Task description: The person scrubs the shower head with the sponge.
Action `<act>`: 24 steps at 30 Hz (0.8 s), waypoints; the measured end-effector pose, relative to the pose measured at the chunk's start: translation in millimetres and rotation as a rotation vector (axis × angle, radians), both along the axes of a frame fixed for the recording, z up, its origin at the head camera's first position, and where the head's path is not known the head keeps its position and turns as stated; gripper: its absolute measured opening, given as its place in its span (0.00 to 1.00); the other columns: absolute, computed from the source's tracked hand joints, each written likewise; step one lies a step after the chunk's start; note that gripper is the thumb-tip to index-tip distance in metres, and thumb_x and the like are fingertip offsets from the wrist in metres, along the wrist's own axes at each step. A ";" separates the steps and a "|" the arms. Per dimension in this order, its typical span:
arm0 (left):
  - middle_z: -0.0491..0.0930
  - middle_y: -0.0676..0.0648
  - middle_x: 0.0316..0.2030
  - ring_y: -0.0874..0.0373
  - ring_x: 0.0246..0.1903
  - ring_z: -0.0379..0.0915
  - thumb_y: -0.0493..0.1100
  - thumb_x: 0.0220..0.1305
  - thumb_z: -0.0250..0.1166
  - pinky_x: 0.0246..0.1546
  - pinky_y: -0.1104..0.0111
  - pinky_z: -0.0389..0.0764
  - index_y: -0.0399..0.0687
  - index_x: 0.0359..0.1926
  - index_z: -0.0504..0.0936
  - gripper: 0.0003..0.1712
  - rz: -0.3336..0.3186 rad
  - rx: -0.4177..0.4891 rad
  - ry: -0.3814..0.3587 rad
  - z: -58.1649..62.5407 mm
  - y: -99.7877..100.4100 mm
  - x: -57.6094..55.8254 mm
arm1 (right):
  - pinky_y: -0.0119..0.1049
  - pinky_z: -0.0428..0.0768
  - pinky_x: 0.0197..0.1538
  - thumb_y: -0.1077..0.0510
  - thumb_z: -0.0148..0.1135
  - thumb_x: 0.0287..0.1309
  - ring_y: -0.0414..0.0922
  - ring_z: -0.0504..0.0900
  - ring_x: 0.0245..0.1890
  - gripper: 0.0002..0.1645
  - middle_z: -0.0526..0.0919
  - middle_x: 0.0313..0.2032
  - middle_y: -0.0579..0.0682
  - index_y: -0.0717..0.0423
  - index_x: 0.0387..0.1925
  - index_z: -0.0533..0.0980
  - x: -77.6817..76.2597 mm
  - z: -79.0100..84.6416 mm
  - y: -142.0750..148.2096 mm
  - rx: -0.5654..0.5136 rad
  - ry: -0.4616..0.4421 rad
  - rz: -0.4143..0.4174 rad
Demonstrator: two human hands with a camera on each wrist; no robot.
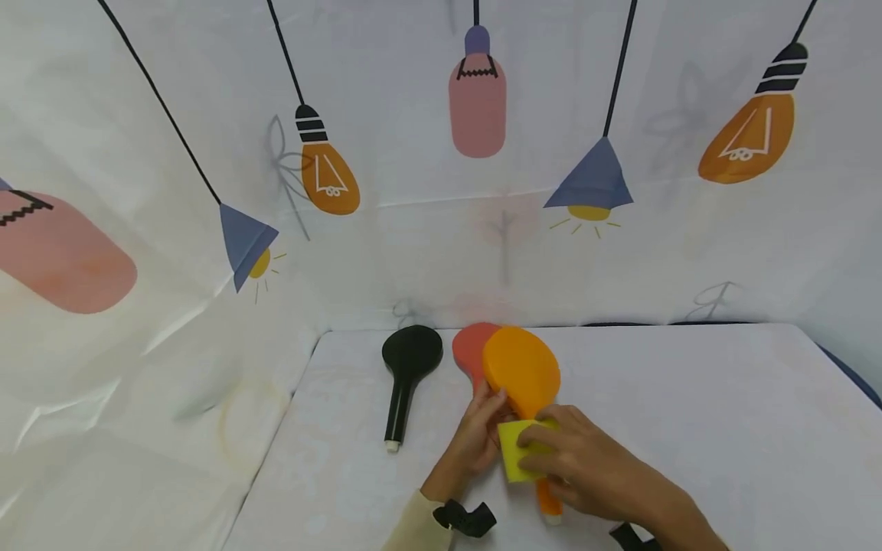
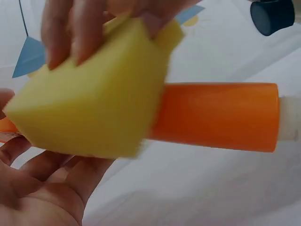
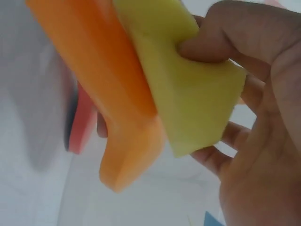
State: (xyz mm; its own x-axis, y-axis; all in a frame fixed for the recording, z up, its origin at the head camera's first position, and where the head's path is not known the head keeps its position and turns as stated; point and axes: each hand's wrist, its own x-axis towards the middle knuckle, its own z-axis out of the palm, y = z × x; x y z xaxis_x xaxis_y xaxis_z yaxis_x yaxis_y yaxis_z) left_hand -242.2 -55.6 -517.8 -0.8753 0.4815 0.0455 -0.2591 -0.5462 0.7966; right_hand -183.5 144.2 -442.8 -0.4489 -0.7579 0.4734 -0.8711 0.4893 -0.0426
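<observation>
An orange paddle (image 1: 520, 367) has a flat round head, a thick tubular handle (image 2: 216, 115) and a pale end plug. My left hand (image 1: 474, 430) holds it around the neck, the fingers underneath, as the left wrist view shows. In my right hand (image 1: 589, 467) is a yellow sponge block (image 1: 513, 453), pinched between thumb and fingers. The sponge (image 3: 188, 94) lies against the handle, hiding part of it. Behind the orange head, a red paddle (image 1: 470, 348) is partly covered.
A black paddle (image 1: 412, 360) with a pale handle end lies on the white-covered table (image 1: 689, 413), left of the hands. A white sheet (image 1: 413, 252) printed with lamps and bulbs rises behind the table and along its left side.
</observation>
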 end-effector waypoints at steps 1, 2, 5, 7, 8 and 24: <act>0.68 0.47 0.67 0.59 0.59 0.73 0.50 0.77 0.51 0.61 0.65 0.78 0.57 0.78 0.49 0.34 -0.016 -0.002 0.007 -0.9 1.0 1.0 | 0.45 0.73 0.54 0.60 0.79 0.33 0.44 0.72 0.51 0.23 0.80 0.47 0.35 0.35 0.36 0.85 -0.6 -0.8 1.1 -0.014 0.033 -0.008; 0.67 0.47 0.68 0.59 0.60 0.72 0.50 0.77 0.51 0.61 0.66 0.77 0.59 0.78 0.48 0.35 -0.030 -0.003 0.013 -1.7 2.1 2.1 | 0.45 0.73 0.54 0.60 0.79 0.31 0.45 0.72 0.52 0.24 0.80 0.47 0.35 0.36 0.36 0.85 -1.1 -1.3 2.2 -0.027 0.052 -0.018; 0.61 0.48 0.71 0.59 0.63 0.67 0.50 0.78 0.50 0.64 0.67 0.75 0.63 0.79 0.47 0.35 -0.066 0.012 0.020 -1.6 5.1 4.5 | 0.45 0.70 0.55 0.61 0.77 0.30 0.49 0.73 0.53 0.25 0.80 0.48 0.37 0.38 0.36 0.85 -3.4 -3.0 3.6 -0.063 0.107 -0.022; 0.60 0.47 0.72 0.58 0.63 0.67 0.51 0.78 0.49 0.65 0.67 0.74 0.63 0.79 0.46 0.35 -0.073 0.015 0.019 -0.3 6.0 5.8 | 0.46 0.71 0.55 0.61 0.76 0.31 0.50 0.73 0.54 0.23 0.80 0.48 0.37 0.39 0.36 0.85 -4.5 -3.5 3.4 -0.072 0.122 -0.024; 0.60 0.48 0.71 0.57 0.63 0.66 0.51 0.78 0.49 0.65 0.67 0.74 0.63 0.79 0.46 0.35 -0.074 0.019 0.016 0.6 6.1 6.1 | 0.46 0.71 0.55 0.62 0.75 0.31 0.50 0.73 0.54 0.22 0.80 0.48 0.38 0.39 0.35 0.85 -5.1 -4.2 2.9 -0.078 0.128 -0.021; 0.62 0.47 0.72 0.56 0.64 0.66 0.50 0.76 0.53 0.68 0.63 0.70 0.63 0.78 0.49 0.36 0.030 0.008 -0.020 1.8 6.6 4.0 | 0.46 0.75 0.53 0.63 0.75 0.33 0.44 0.73 0.51 0.21 0.81 0.44 0.36 0.38 0.33 0.83 -3.1 -6.2 -4.0 -0.062 0.045 0.002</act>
